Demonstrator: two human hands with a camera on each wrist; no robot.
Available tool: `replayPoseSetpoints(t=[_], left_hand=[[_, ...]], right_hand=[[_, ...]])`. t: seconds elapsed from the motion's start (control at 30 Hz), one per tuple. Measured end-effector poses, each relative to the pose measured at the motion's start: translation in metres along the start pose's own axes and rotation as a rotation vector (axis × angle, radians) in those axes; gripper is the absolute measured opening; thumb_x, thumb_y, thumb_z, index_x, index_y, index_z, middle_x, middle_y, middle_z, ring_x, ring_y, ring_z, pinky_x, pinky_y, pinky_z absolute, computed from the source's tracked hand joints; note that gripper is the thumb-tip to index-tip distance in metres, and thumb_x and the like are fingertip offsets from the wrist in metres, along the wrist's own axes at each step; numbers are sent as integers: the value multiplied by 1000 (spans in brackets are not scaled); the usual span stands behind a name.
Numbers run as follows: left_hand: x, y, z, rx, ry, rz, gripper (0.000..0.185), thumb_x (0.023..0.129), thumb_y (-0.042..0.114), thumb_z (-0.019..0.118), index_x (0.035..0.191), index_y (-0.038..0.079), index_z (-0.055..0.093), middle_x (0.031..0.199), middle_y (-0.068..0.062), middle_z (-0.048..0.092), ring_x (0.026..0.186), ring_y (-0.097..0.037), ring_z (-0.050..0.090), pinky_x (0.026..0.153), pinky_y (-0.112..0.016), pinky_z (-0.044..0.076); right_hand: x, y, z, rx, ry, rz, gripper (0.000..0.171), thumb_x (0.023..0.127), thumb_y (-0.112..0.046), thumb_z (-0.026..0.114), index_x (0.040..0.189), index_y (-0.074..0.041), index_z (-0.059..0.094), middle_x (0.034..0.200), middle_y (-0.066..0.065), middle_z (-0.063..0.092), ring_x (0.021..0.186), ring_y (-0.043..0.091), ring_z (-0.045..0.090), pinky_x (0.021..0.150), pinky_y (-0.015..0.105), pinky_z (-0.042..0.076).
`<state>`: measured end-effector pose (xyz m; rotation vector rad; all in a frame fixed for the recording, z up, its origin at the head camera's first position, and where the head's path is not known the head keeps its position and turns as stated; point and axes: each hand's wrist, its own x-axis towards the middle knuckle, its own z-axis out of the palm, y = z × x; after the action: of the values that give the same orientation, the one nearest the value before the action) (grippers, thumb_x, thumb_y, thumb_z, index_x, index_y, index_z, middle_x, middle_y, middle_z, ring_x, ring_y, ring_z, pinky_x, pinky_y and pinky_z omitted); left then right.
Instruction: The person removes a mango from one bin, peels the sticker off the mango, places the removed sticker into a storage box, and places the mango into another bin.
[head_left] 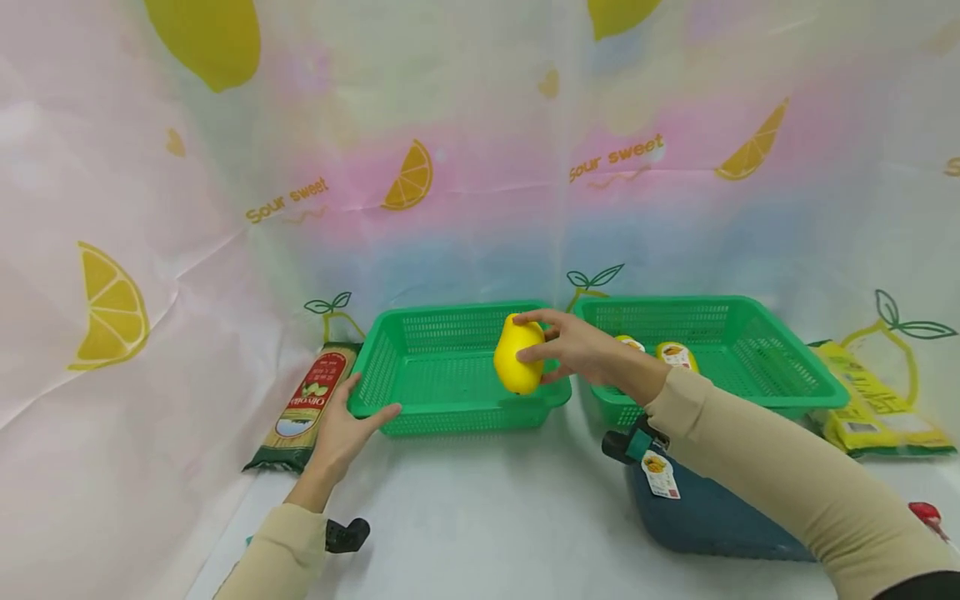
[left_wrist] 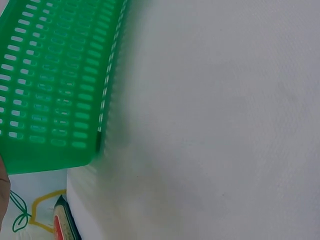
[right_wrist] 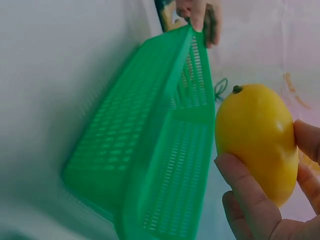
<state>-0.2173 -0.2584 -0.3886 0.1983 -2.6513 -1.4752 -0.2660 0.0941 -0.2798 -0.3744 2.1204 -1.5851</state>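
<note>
A yellow mango (head_left: pixel 519 354) is held up by my right hand (head_left: pixel 573 346) over the right end of the left green basket (head_left: pixel 457 421). Fingers and thumb pinch its sides in the right wrist view, where the dark stem spot of the mango (right_wrist: pixel 257 140) shows. My left hand (head_left: pixel 347 429) grips that basket's front left corner, thumb along the rim; the right wrist view shows the left hand (right_wrist: pixel 200 17) with fingers on the rim's other side. Only a sliver of it appears in the left wrist view, beside the basket (left_wrist: pixel 47 157).
A second green basket (head_left: pixel 795 408) at right holds yellow items with labels (head_left: pixel 677 357). Left of the baskets lies an Olivoilà packet (head_left: pixel 311 404); a yellow packet (head_left: pixel 873 408) lies at far right. A dark blue object with a tag (head_left: pixel 712 517) sits under my right forearm.
</note>
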Motion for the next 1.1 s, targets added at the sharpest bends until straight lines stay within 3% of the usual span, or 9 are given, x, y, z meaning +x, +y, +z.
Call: replayPoseSetpoints(t=[0.27,0.5,0.77,1.1], left_hand=[[6,0,10,48,47,85,87,92,43,65,157,10,18,165,-15,15,153,-36,13,121,-59,17],[6,5,5,-1,-3,29,90,91,40,68,159,13,15,166,-14,12,153,-37,10,119,-61,19],[8,-2,-3,-81,-53,-32,97,88,36,74,159,14,13,167,-13,8,153,-37,9,120,-57,21],[11,-6,-9,-141,-62,-10,94,87,31,76,158,14,16,166,-11,12,154,-34,7,122,-55,20]], right_hand=[[26,-22,-2,-88,19,-47,63,94,-8,64,150,-24,38,149,21,30,129,40,49,95,52,53],[44,-32,-5,-135,7,-68,63,94,-9,65,150,-25,39,150,19,36,130,37,50,96,52,53],[56,-40,-2,-126,28,-60,64,93,-9,66,149,-25,39,150,17,36,131,36,50,97,53,52],[64,-40,-6,-150,36,-60,63,94,-8,65,149,-25,40,154,16,34,130,36,50,94,52,54]])
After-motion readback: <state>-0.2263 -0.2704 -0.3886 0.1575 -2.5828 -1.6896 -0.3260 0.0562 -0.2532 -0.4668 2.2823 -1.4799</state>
